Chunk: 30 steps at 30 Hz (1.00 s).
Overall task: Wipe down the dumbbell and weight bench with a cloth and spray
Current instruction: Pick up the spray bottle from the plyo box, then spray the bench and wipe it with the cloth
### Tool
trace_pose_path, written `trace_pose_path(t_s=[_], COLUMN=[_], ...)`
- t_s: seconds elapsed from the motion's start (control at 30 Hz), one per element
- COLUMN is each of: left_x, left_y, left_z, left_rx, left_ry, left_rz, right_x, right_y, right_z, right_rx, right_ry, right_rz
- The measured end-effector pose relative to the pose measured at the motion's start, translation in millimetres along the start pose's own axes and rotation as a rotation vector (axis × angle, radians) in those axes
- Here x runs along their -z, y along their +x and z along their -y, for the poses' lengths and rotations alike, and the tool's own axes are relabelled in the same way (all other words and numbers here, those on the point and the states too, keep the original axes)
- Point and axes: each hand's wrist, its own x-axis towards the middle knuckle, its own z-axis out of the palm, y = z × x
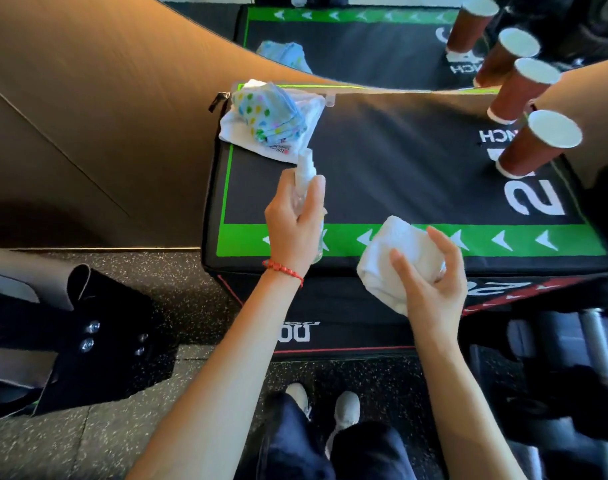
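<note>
While the left hand (295, 220) has its grip closed round a clear spray bottle (304, 181), nozzle pointing away over the desk (399, 168), the right hand (430, 282) grips a bunched white cloth (389, 261) just right of it, at the desk's near edge. Dumbbells (572, 358) lie on the floor, lower right of the right grip.

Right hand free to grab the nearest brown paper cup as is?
Probably not: the right hand already grips the white cloth. The path to the nearest brown cup looks clear, though.
</note>
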Motion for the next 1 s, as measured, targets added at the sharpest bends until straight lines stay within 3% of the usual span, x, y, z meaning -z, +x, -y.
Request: trace_pose_path(t_s=[0.17,0.43,1.0], left_x=[-21.7,-62.7,-138.9], left_y=[-33.1,-121.0,-370.8], left_z=[-8.7,-12.6,-51.9], left_rx=[0.092,0.243,0.354], left_ry=[-0.139,-0.17,-0.187], left_rz=[0.154,0.379,1.051], right_x=[31.8,116.8,329.9], right_y=[-6.9,-44.6,-228.6], right_z=[-5.1,-22.9,-59.0], right_rx=[-0.035,-0.048,-0.208], right_ry=[-0.004,-0.022,-0.057], right_rz=[-0.096,-0.283,-0.822])
